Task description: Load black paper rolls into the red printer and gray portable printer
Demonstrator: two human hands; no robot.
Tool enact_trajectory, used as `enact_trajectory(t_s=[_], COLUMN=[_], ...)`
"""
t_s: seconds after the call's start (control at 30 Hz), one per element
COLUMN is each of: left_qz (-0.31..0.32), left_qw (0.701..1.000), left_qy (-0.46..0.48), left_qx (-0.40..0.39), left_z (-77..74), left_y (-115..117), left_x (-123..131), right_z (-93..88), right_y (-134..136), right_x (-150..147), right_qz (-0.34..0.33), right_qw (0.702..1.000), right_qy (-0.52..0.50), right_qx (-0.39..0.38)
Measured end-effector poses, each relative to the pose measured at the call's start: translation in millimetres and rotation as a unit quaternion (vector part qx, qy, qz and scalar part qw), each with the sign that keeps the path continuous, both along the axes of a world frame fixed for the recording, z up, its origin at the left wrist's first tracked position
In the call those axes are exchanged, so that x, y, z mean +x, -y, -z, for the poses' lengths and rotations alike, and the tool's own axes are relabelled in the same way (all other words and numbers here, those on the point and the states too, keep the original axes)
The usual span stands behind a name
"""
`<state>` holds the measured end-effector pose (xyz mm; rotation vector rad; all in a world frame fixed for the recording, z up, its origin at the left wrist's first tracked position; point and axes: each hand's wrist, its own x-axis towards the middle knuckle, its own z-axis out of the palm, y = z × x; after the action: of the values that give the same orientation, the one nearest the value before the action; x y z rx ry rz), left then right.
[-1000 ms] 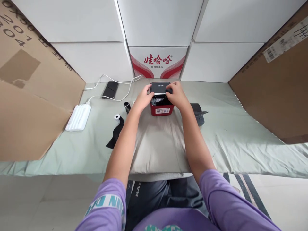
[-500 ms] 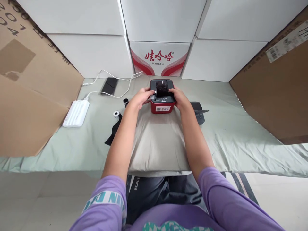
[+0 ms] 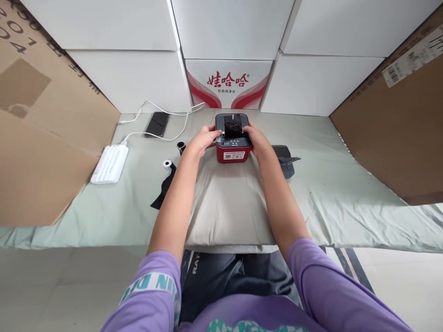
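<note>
A small boxy printer (image 3: 232,143), red with a dark grey top, stands upright on the cloth-covered table. Black glossy film (image 3: 233,125) lies over its top, and a white label is stuck on its front. My left hand (image 3: 205,139) grips the left side, thumb on the top near the film's edge. On the opposite side my right hand (image 3: 256,138) holds the printer the same way, its thumb by the film. The fingers behind the sides are partly hidden. Close to my left forearm lie a dark roll (image 3: 181,146) and a white-cored roll (image 3: 167,164) with black film trailing from it.
A dark grey plastic piece (image 3: 284,161) lies right of my right wrist. At the left are a white power bank (image 3: 110,164), its white cable (image 3: 187,121) and a black phone (image 3: 157,124). White boxes (image 3: 221,30) line the back; cardboard boxes (image 3: 44,129) flank both sides.
</note>
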<state>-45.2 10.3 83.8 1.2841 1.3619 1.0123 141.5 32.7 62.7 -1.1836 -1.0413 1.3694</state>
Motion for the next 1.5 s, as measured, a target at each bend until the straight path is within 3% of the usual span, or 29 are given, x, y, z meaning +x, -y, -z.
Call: enact_trajectory(t_s=[0.1, 0.2, 0.27, 0.33, 0.43, 0.5, 0.57, 0.67, 0.77, 0.97, 1.1, 1.33, 1.5], left_qz=[0.005, -0.063, -0.123, -0.154, -0.121, -0.034, 0.063, 0.091, 0.112, 0.134, 0.151, 0.153, 0.15], left_qw=[1.0, 0.992, 0.962, 0.918, 0.891, 0.897, 0.907, 0.931, 0.925, 0.92, 0.912, 0.884, 0.888], left_qy=[0.002, -0.056, -0.114, -0.174, -0.236, -0.247, -0.249, -0.291, -0.338, -0.347, -0.373, -0.432, -0.422], left_qx=[-0.02, 0.09, 0.214, 0.32, 0.369, 0.364, 0.333, 0.201, 0.132, 0.123, 0.084, 0.095, 0.11], left_z=[0.9, 4.8, 2.3, -5.6, -15.9, -12.0, 2.7, 32.1, 50.1, 47.8, 44.6, 45.8, 47.5], left_y=[-3.3, -9.5, -7.1, 5.1, 37.2, 59.7, 76.8, 89.3, 92.0, 92.2, 87.6, 88.9, 94.9], left_x=[1.7, 3.8, 7.3, 15.1, 39.6, 64.6, 92.3, 124.6, 135.9, 132.2, 131.3, 134.2, 134.3], right_z=[-0.3, -18.8, -42.0, -66.5, -81.3, -65.9, -33.4, 20.1, 48.9, 54.1, 59.1, 61.0, 56.1], right_y=[-5.3, -6.2, 2.1, 19.0, 49.2, 62.5, 67.1, 63.4, 58.3, 55.6, 54.1, 53.2, 55.9], right_x=[-7.2, 1.1, 21.8, 52.3, 101.2, 126.3, 141.2, 147.0, 144.6, 146.1, 148.6, 147.8, 146.8], right_qz=[0.048, 0.119, 0.151, 0.14, 0.187, 0.221, 0.206, 0.166, 0.143, 0.147, 0.152, 0.152, 0.17], right_qw=[0.998, 0.988, 0.974, 0.945, 0.896, 0.904, 0.947, 0.978, 0.984, 0.985, 0.986, 0.986, 0.982], right_qy=[0.024, 0.094, 0.146, 0.18, 0.223, 0.194, 0.124, 0.044, 0.013, -0.043, -0.032, -0.006, 0.015], right_qx=[-0.019, -0.001, 0.09, 0.235, 0.334, 0.309, 0.215, 0.121, 0.106, 0.085, 0.069, 0.065, 0.085])
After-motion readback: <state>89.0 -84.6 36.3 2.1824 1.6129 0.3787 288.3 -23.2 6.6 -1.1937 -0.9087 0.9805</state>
